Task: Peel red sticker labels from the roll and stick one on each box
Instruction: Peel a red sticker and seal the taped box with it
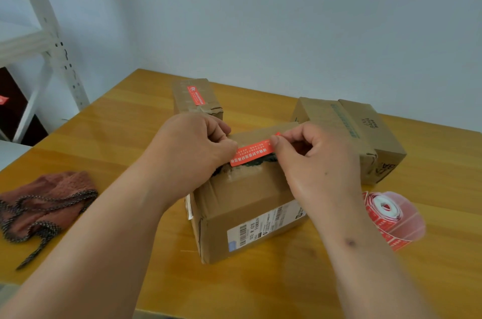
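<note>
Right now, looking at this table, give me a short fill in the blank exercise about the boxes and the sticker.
1. Both hands, left hand and right hand, pinch the ends of a ____ sticker.
2. The sticker is held over the top of the nearest ____.
3. The far box already carries ____ red sticker.
4. The sticker roll lies to the person's ____ of the near box.

Missing words: red; box; one; right

Red sticker (254, 152) over near box (245, 204): white Chinese characters, upside down to camera, too blurred to read. White shipping label (263, 227) on near box front: barcode, small print, perhaps "K12"-like code, unsure. Right box (370, 133): black print "BAJA" on top, partial letters on end face. Far box (195, 96): red sticker with white print, unreadable. Sticker roll (391, 217): print illegible.
</note>
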The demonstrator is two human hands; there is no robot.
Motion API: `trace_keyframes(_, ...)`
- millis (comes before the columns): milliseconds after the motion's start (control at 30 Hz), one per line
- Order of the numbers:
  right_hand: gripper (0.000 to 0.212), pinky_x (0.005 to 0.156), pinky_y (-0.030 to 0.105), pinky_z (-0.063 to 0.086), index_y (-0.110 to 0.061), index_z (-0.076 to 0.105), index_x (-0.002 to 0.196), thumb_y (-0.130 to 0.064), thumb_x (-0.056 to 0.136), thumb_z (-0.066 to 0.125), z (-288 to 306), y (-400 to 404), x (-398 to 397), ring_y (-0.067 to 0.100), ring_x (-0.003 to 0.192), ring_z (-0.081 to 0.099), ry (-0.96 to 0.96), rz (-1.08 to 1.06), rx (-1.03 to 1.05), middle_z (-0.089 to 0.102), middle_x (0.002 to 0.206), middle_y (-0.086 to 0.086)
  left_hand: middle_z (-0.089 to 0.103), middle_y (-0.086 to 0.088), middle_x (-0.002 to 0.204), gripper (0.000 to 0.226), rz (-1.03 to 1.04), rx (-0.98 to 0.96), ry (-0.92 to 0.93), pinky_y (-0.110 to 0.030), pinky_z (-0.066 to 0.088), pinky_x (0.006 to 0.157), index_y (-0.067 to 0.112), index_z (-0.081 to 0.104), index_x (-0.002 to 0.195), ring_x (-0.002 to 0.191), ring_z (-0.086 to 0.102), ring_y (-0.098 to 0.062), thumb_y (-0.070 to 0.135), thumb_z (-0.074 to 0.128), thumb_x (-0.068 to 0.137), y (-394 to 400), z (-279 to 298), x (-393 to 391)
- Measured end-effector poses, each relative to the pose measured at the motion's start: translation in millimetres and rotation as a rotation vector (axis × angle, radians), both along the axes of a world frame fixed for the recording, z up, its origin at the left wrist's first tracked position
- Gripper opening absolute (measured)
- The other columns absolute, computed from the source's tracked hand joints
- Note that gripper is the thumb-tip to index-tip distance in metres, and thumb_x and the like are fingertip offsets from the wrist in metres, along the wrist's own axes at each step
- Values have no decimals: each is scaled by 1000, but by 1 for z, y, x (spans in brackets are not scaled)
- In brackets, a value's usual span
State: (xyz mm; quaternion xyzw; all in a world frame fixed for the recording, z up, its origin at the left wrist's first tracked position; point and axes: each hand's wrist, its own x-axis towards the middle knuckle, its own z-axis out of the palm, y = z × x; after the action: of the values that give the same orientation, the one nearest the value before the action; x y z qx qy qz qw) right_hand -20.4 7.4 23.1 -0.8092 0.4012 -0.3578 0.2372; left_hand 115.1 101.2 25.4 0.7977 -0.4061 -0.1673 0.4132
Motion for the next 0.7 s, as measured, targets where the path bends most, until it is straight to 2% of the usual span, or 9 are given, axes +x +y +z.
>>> trace_keyframes(100,15,74,33,51,-32,65,73,-41,84,65,-3,-1,0,-3,71,53,24,-3,-46,59,75,-19,70,9,90,27,-7,22,7,-13,38,63,-7,66,73,84,47,31,17,66,85,-1,3,1)
trace_keyframes(267,14,76,36,50,-31,65,74,-40,85,65,-8,-4,-1,-2,72,52,47,-6,-93,57,76,-19,69,13,92,28,-8,44,66,-16,39,64,-5,67,71,85,51,27,19,66,86,-1,4,2)
trace_keyframes(367,15,72,28,48,-30,65,74,-40,85,64,-9,-7,-1,-4,73,52,48,-8,-88,58,77,-19,67,19,98,26,-4,59,136,-20,41,71,2,69,70,90,57,12,22,67,86,-3,8,3)
trace_keyframes(467,15,66,16,42,-31,65,74,-40,86,64,-9,-7,-2,-7,76,51,47,-4,-65,57,78,-20,67,21,101,23,-8,55,199,-34,47,89,7,71,69,95,58,4,24,69,85,-4,10,5)
trace_keyframes(533,15,69,20,44,-31,65,74,-40,86,64,-9,-7,-2,-5,74,51,55,3,-78,58,78,-20,67,21,101,23,-4,58,212,-35,47,89,9,72,67,97,59,1,24,71,84,-4,10,4)
trace_keyframes(700,14,79,36,49,-30,65,74,-37,85,64,-8,-5,-2,-2,74,52,58,10,-88,58,77,-18,66,17,98,23,1,77,153,-19,39,70,5,71,68,93,55,9,21,69,84,-6,10,1)
